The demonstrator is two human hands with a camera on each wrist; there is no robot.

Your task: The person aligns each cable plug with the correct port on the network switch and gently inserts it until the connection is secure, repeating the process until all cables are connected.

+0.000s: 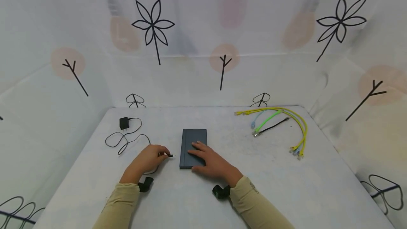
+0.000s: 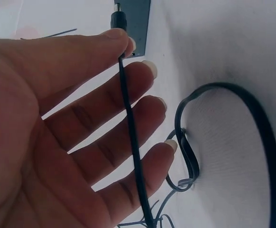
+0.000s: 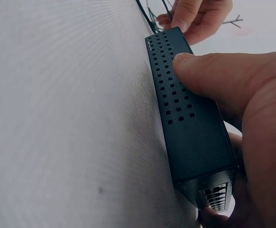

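Observation:
A dark blue-grey network switch [image 1: 190, 142] lies flat on the table. My right hand [image 1: 208, 160] rests over its right part, fingers spread on top. In the right wrist view, the thumb presses the perforated side of the switch [image 3: 176, 95], and a row of ports [image 3: 217, 195] shows at the near end. To the left of the switch, my left hand [image 1: 148, 160] pinches the black barrel plug [image 2: 118, 20] of a power adapter cable between thumb and index finger. Its other fingers are spread. The metal tip points toward the switch, apart from it in the head view.
The black power adapter [image 1: 124, 123] lies at the back left, its thin cable [image 1: 125, 139] looped on the table. Several network cables lie at the back right: yellow [image 1: 303, 123], green [image 1: 268, 119], light blue [image 1: 253, 124] and a short black one [image 1: 273, 127]. White printed cloth surrounds the table.

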